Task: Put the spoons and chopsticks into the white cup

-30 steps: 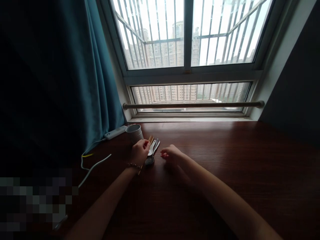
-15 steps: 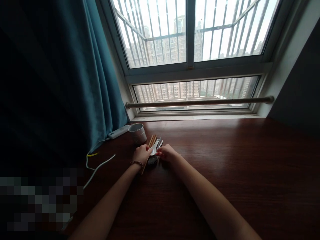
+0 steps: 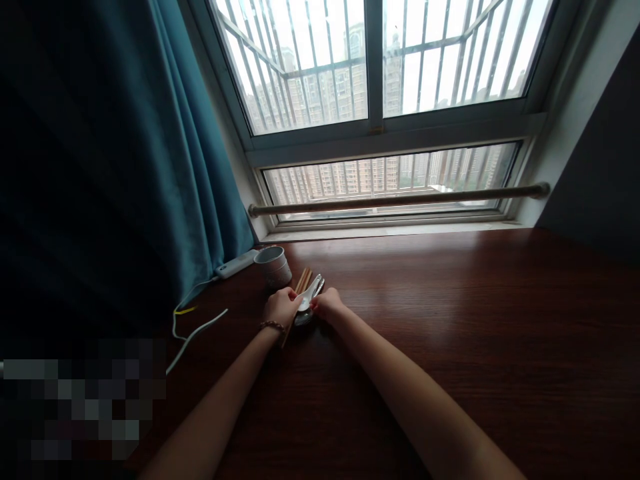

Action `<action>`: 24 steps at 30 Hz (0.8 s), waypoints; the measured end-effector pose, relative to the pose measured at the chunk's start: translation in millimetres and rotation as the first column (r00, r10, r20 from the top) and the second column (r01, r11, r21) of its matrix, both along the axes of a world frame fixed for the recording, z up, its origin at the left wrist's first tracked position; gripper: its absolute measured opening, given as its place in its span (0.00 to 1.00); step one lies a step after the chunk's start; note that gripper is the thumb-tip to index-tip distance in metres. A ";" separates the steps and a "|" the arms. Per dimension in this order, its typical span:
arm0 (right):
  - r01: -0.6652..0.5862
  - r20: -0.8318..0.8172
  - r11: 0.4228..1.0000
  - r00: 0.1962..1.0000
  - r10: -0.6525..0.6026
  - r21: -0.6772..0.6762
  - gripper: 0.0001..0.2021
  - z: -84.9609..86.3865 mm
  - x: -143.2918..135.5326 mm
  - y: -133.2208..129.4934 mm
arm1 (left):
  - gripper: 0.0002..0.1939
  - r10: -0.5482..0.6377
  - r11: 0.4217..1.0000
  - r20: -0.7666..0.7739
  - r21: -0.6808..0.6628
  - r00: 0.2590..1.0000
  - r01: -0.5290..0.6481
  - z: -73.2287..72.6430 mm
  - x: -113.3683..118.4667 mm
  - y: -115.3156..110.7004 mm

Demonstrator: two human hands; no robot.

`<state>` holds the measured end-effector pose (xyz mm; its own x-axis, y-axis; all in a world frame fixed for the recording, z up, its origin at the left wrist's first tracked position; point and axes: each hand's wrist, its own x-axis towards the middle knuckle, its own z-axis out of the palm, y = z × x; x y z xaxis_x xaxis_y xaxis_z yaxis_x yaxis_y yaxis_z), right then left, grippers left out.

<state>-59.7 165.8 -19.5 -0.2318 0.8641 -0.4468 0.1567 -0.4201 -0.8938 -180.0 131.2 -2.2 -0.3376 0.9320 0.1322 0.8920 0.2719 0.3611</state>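
In the head view, wooden chopsticks (image 3: 303, 279) lie slantwise on the table, running beneath my left hand (image 3: 281, 307). Its fingers are closed around them at the side of a white spoon (image 3: 308, 295), whose handle points toward the window. My right hand (image 3: 327, 305) has its fingertips pinched at the other side, on metal cutlery (image 3: 321, 286) that lies along the white spoon. Its exact kind is partly hidden. Just below the spoon, between the hands, a round shiny piece (image 3: 303, 319) shows; I cannot tell whether it belongs to the cutlery.
A grey-white cup (image 3: 273, 268) stands behind my left hand. Beyond it a white power strip (image 3: 237, 264) lies by the blue curtain (image 3: 200, 167), with a white cable (image 3: 197, 333) on the left. The dark red wooden table (image 3: 450, 320) reaches to the window sill.
My right hand has moved slightly left, closer to the white spoon. The round piece between the hands looks brighter. My left hand stays by the chopsticks; the view has tilted a little.
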 end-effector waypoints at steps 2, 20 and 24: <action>0.013 -0.007 1.000 1.000 -0.013 -0.013 0.06 2.7 1.3 -2.0 | 0.11 0.004 1.000 0.013 0.010 1.000 -0.004 0.9 1.0 -0.4; 0.061 -0.162 0.998 0.985 -0.058 0.017 0.12 42.4 114.5 -22.9 | 0.08 -0.173 0.972 0.306 0.207 0.936 0.112 6.4 61.0 1.9; 0.132 -0.076 0.990 0.989 -0.128 0.048 0.14 33.6 194.8 -23.9 | 0.07 -0.310 0.937 0.279 0.249 0.909 0.244 5.6 120.3 -3.4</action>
<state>135.0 141.9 14.1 -0.1457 0.9111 -0.3856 0.0379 -0.3843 -0.9224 -59.7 127.9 3.4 -0.1242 0.9575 0.2602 0.7548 -0.0790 0.6511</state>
